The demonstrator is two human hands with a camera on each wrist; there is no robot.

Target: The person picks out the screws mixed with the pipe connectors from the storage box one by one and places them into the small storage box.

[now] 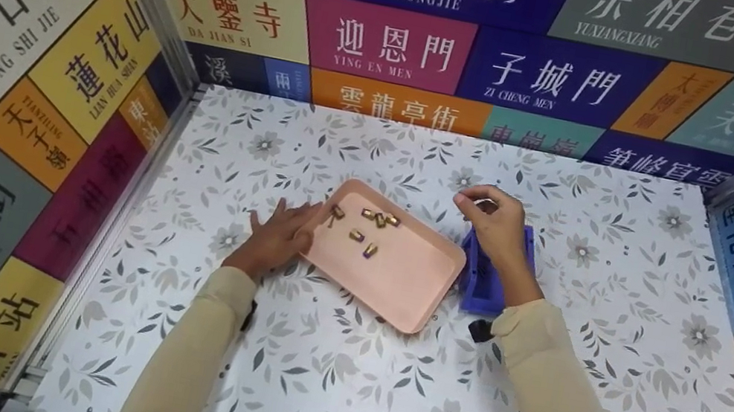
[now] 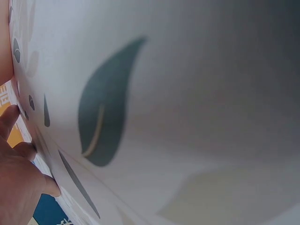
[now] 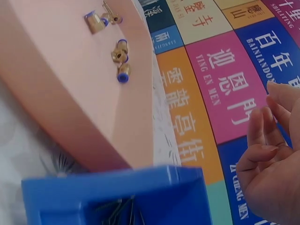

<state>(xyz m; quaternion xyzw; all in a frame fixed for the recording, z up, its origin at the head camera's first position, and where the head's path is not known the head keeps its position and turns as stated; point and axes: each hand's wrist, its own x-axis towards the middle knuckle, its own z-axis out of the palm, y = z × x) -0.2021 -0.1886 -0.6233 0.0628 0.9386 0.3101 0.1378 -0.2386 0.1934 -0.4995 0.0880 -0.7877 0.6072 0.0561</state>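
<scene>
A pink tray (image 1: pixel 391 282) lies at an angle on the table, with several small brass fittings (image 1: pixel 357 236) with blue ends in its far left half. In the right wrist view the fittings (image 3: pixel 123 74) show blue rings. My left hand (image 1: pixel 271 238) rests at the tray's left edge, fingers spread, touching it. Above the blue bin (image 1: pixel 487 288), right of the tray, hovers my right hand (image 1: pixel 496 221). Its fingers are loosely bent, and nothing shows between them in the right wrist view. Thin metal pieces (image 3: pixel 123 213) lie inside the bin, partly hidden by its rim.
The table (image 1: pixel 333 396) has a white leaf-and-flower covering. Panels with street names (image 1: pixel 388 44) stand behind it and on both sides. A thin screw-like piece (image 3: pixel 108 8) lies beside the fittings in the tray's far corner.
</scene>
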